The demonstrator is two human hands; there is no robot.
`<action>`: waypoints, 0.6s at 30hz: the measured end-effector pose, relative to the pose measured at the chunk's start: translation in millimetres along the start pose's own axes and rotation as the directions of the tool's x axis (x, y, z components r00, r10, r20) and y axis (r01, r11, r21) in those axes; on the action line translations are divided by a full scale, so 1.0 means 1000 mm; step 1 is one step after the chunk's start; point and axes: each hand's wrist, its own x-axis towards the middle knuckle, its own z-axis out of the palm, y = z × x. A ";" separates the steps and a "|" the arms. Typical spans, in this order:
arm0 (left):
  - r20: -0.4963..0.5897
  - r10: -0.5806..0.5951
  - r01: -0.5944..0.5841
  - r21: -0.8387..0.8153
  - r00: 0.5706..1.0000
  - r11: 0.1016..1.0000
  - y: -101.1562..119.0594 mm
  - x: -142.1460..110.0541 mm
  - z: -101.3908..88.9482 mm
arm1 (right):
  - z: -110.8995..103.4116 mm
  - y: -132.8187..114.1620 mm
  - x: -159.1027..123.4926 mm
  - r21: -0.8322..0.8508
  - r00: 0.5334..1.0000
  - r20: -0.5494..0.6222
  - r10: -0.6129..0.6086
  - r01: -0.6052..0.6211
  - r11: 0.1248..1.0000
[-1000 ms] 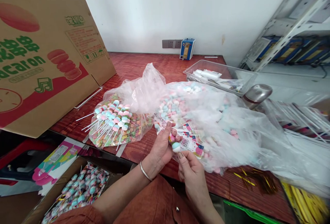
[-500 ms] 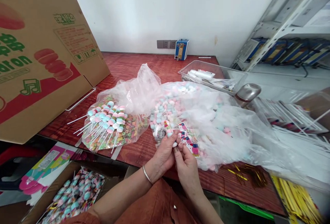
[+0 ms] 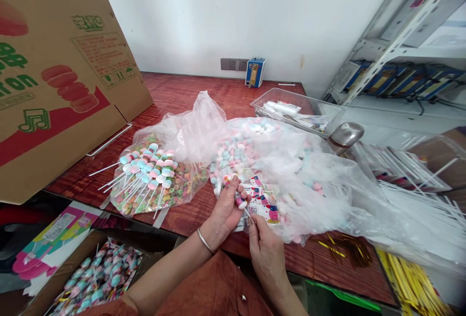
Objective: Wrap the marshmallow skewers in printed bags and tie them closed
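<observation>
My left hand [image 3: 226, 208] is closed around a marshmallow stick [image 3: 241, 203], whose pink and white end shows below the fingers. Clear printed wrapping appears to surround it, though the fingers hide most of it. The thin white stick end sits pinched between the thumb and fingers of my right hand [image 3: 267, 244]. Just beyond my hands lie several printed wrappers [image 3: 267, 209] on a large clear bag of pink, blue and white marshmallows [image 3: 236, 148]. To the left, finished-looking marshmallow sticks [image 3: 149, 165] are heaped on a bag of coloured candy rings [image 3: 184, 180].
A large cardboard box [image 3: 69, 83] stands at the left. Below the table edge, an open carton [image 3: 87, 243] holds wrapped marshmallow sticks. Behind the bags are a clear plastic tray [image 3: 262, 97] and a metal cup [image 3: 347, 134]. White sticks [image 3: 418, 204] and yellow ties [image 3: 415, 277] lie right.
My right hand has moved down, away from the left, and now pinches the stick's lower end. The marshmallow end shows more clearly in my left hand. The view has shifted slightly.
</observation>
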 end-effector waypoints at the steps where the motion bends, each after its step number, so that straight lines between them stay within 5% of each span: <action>1: 0.004 -0.002 0.002 0.016 1.000 1.000 -0.006 -0.003 0.001 | 0.002 -0.001 0.001 -0.011 1.000 -0.005 -0.004 0.004 1.000; 6: -0.020 -0.106 0.107 0.045 0.994 0.993 -0.022 -0.011 0.001 | 0.003 -0.003 0.008 0.016 1.000 -0.012 0.028 -0.028 0.999; 13: 0.026 0.005 -0.007 0.047 1.000 0.999 0.000 -0.001 0.006 | -0.003 -0.003 0.002 0.077 0.998 -0.001 0.063 -0.062 0.995; 18: 0.003 -0.037 0.036 0.169 0.999 0.985 -0.024 -0.016 0.010 | 0.007 -0.003 0.011 0.107 0.984 0.002 0.176 -0.175 0.979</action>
